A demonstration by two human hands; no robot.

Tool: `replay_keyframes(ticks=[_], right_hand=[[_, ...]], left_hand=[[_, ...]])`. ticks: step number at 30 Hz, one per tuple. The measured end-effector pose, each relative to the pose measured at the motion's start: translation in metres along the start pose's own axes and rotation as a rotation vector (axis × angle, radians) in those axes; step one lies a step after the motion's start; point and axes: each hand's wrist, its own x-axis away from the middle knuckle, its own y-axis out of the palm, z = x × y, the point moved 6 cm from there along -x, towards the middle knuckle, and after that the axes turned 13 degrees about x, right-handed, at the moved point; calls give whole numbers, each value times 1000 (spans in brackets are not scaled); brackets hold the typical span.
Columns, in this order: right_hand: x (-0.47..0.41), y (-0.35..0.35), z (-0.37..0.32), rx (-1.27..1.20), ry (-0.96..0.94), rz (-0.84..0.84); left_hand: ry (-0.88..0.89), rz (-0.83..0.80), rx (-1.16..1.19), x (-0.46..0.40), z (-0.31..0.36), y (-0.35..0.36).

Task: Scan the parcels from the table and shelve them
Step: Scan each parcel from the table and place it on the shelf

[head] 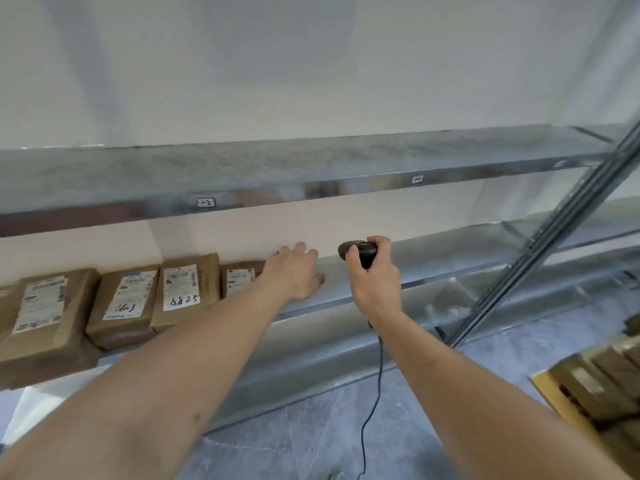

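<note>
Your left hand (298,273) lies spread, fingers straight, against the rightmost parcel (242,277) on the metal shelf (450,268); three more parcels (180,289) stand in a row beyond it, away from your right hand. Your right hand (375,282), just beside the left, grips the black scanner (358,252), its cable (372,403) hanging below your wrist. More parcels in a box (602,386) sit low, well off to that hand's outer side.

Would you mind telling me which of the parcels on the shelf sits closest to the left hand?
The rightmost parcel, partly hidden behind the left hand. The parcel marked 8825 and the others stand farther left.
</note>
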Motion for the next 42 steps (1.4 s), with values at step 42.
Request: replay_keyframes(ticks=[42], right_hand=[[283,-483,294,62,394,722]], left_hand=[[860,-99,9,230,602,127]])
